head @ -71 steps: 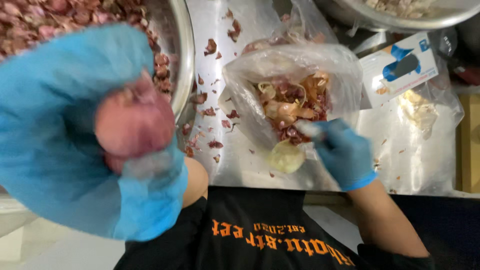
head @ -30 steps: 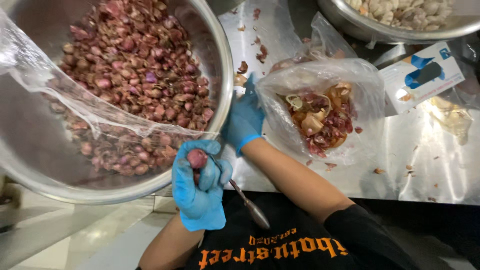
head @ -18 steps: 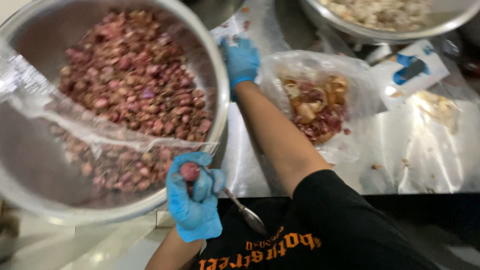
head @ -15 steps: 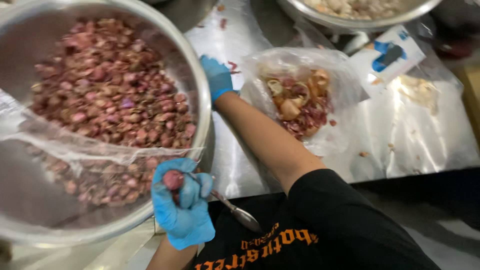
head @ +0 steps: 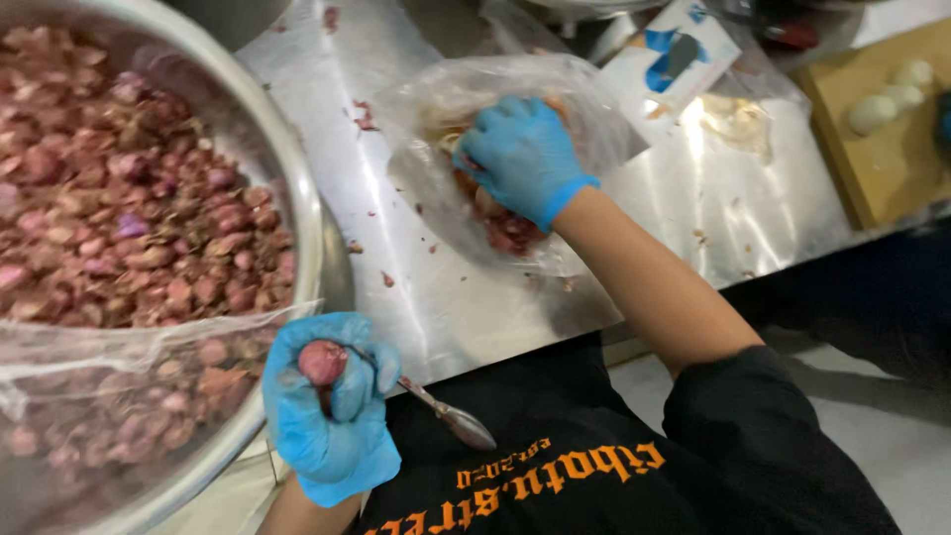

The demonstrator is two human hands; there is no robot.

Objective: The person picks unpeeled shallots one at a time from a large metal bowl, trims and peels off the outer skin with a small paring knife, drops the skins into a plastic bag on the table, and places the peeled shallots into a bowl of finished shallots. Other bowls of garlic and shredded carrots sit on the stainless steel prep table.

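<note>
One shallot (head: 322, 362), reddish and rounded, sits in the left hand (head: 332, 406), whose grip is closed around it together with a small knife (head: 451, 421); the blade sticks out toward 4 o'clock, over the black shirt (head: 594, 466). From how things lie, this bulb looks part-way through peeling. At 10 o'clock from it, a large steel bowl (head: 307, 213) is heaped with many more shallots (head: 129, 218), partly under a sheet of clear plastic (head: 119, 347), so most of the work seems left.

At 1 o'clock from the held bulb, the right hand (head: 520, 154) is pushed into a clear plastic bag (head: 584, 99) holding skins and trimmings (head: 510, 233) on the steel tabletop (head: 436, 297); I cannot tell whether its grip is closed on anything. Loose flecks of skin lie on the metal between bag and bowl. Further out, at 2 o'clock, a wooden board (head: 872, 168) carries a few pale peeled pieces (head: 872, 111).
</note>
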